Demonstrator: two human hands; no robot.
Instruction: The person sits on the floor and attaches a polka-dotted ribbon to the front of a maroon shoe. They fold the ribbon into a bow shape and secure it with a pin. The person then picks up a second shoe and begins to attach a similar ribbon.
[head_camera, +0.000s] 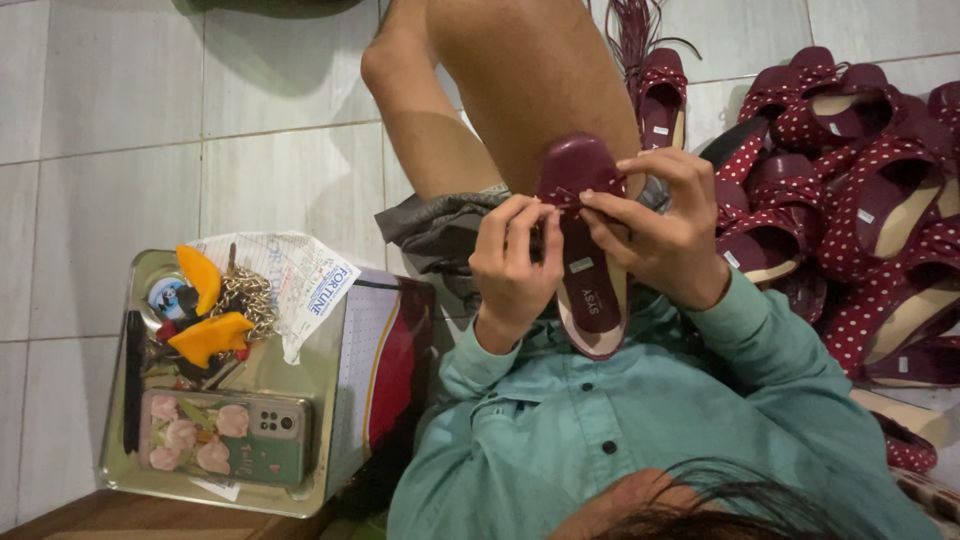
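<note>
1. Floor (250, 120): large pale grey-white glazed tiles with thin darker grout lines; soft, even sheen, no hard shadows.
2. Lower left: shiny metal tray (120, 470) sitting on the floor.
3. On the tray: phone in a floral case (225, 437), orange plastic pieces (210, 335), tangle of metal chain (250, 298), crumpled printed paper (300, 285).
4. Just right of the tray: squared-paper notebook with red and dark cover edge (385, 360).
5. Bottom-left corner: strip of brown wood (150, 520).
6. Right side: heap of maroon polka-dot sandals (860, 200) on the tiles.
</note>
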